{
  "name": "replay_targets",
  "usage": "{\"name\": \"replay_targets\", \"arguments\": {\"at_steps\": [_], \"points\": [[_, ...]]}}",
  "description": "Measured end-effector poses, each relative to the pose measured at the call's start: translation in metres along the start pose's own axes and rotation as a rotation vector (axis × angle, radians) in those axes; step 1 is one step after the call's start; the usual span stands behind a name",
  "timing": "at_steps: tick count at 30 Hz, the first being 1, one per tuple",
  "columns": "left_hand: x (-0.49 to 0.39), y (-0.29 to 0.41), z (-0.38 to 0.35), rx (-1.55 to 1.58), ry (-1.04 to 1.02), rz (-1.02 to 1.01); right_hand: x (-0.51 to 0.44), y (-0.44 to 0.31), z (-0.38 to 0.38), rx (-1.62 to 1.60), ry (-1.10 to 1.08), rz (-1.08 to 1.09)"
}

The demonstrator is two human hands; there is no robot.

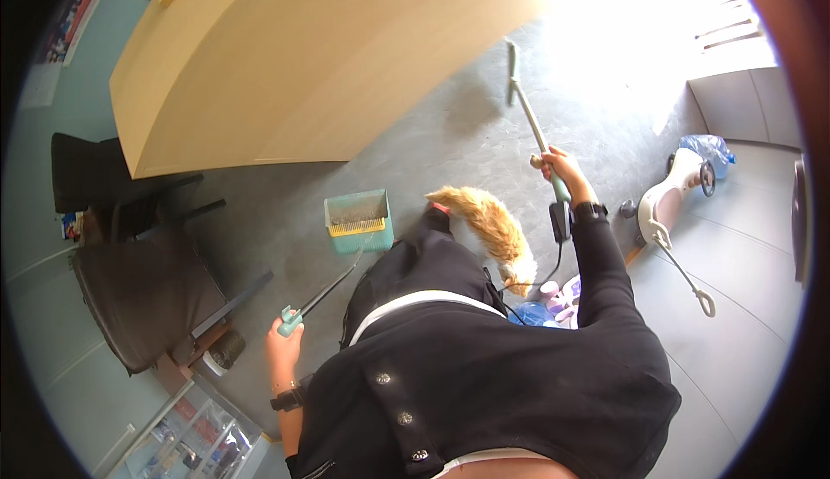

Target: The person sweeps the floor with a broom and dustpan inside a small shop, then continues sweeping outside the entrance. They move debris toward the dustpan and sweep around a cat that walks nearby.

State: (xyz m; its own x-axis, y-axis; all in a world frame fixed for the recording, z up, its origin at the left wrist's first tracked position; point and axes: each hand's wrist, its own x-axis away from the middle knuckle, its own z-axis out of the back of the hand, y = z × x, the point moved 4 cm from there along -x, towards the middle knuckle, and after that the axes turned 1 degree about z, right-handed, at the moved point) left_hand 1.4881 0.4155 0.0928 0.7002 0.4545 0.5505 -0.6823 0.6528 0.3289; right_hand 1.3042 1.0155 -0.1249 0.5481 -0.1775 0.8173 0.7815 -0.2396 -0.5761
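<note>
My left hand (pixel 283 348) grips the pale green handle end of a long-handled dustpan (pixel 360 243). The pan rests on the grey floor to the left of my legs. It is green with a yellow comb strip, and grey dust and debris lie inside. My right hand (pixel 565 169) is closed around the shaft of a broom (pixel 532 116), which reaches away from me. Its narrow head is up near the bright part of the floor. An orange and white cat (pixel 486 219) is on the floor between my legs and the broom.
A large tan desk or cabinet (pixel 292 70) stands ahead on the left. Dark chairs (pixel 149 297) are at the left. To the right are a white ride-on toy (pixel 668 197) and a large clear water bottle (pixel 710 153). Purple and white items (pixel 564 297) lie near my right side.
</note>
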Motion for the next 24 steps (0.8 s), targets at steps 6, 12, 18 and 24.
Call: {"name": "replay_targets", "arguments": {"at_steps": [6,12,18,24], "points": [[-0.02,0.055,-0.016,0.031,-0.079,-0.126,0.088,0.029,-0.004,-0.208,-0.306,-0.163],[-0.026,0.112,-0.025,-0.055,-0.093,-0.24,0.067,0.082,-0.037,-0.357,-0.339,-0.302],[-0.036,0.164,-0.04,-0.109,-0.114,-0.355,0.045,0.036,0.05,0.209,-0.18,-0.194],[-0.053,0.219,-0.06,-0.192,-0.161,-0.499,-0.007,-0.028,0.1,0.543,-0.038,-0.015]]}}
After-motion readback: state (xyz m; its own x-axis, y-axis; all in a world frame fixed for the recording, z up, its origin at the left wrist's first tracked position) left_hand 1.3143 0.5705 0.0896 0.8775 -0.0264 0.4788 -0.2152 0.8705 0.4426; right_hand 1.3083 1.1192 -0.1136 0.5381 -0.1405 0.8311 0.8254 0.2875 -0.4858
